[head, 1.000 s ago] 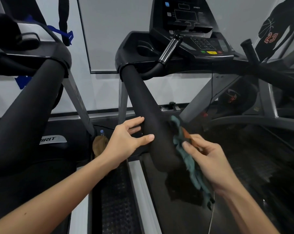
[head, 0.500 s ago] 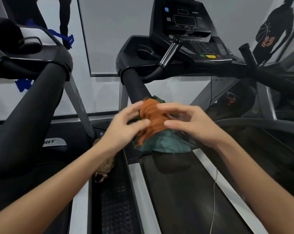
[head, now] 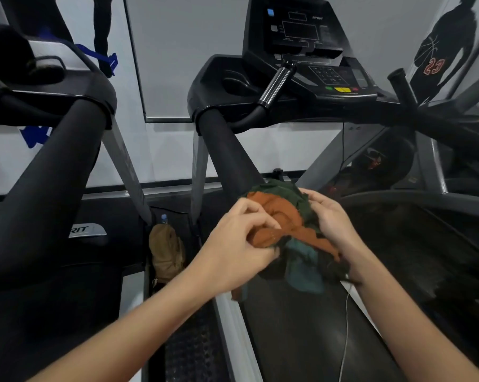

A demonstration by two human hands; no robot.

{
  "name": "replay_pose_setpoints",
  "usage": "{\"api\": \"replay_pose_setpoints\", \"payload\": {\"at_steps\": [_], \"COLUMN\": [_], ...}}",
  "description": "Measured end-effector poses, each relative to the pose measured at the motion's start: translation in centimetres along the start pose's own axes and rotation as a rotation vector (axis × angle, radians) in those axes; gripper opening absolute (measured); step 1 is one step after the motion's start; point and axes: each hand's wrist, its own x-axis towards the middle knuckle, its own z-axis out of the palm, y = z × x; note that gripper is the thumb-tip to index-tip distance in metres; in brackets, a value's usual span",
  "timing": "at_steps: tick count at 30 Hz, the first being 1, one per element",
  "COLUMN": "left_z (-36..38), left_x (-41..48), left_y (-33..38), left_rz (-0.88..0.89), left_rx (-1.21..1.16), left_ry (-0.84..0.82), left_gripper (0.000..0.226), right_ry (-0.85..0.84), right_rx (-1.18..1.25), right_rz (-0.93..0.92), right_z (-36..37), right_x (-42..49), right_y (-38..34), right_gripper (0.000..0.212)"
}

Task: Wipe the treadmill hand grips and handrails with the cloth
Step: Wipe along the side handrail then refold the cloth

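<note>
The treadmill's left handrail (head: 227, 150), thick and black, runs from the console down toward me. Its near end is covered by the orange and teal cloth (head: 283, 224), bunched over it. My left hand (head: 239, 249) pinches the cloth's orange folds from the left. Gripping the cloth's dark green edge from the right is my right hand (head: 333, 219). A chrome and black hand grip (head: 274, 86) slants up in front of the console (head: 304, 37). The right handrail (head: 436, 128) crosses at the far right.
A second treadmill's black handrail (head: 48, 175) fills the left side. Between the machines a tan bag (head: 166, 252) with a water bottle stands on the floor. The running belt (head: 310, 326) lies below my hands, with a thin white cord (head: 346, 326) hanging over it.
The cloth went from hanging in my right hand beside the rail to being draped over the rail's end. Both hands have closed on it and now bunch it tighter.
</note>
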Motion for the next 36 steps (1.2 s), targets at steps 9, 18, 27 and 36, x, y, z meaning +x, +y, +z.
{"api": "replay_pose_setpoints", "payload": {"at_steps": [9,18,27,36], "left_z": [-1.9,0.7,0.4,2.7], "left_x": [4.0,-1.7,0.4,-2.8], "left_y": [-1.9,-2.2,-3.0,-4.2], "left_rz": [-0.271,-0.117,-0.229,-0.359], "left_rx": [-0.041,-0.278,-0.391,-0.858], "left_ry": [-0.046,0.229,0.169,0.246], "left_gripper": [0.079,0.034,0.062,0.062], "right_ry": [-0.150,-0.155,-0.208,-0.231], "right_rx": [0.389,0.262,0.269,0.303], "right_rz": [0.224,0.113,0.075,0.056], "right_z": [1.1,1.3,1.6,1.7], "right_x": [-1.8,-3.0,-3.1,-3.3], "right_y": [0.6,0.8,1.0,1.0], "right_gripper": [0.034,0.053,0.021,0.024]}}
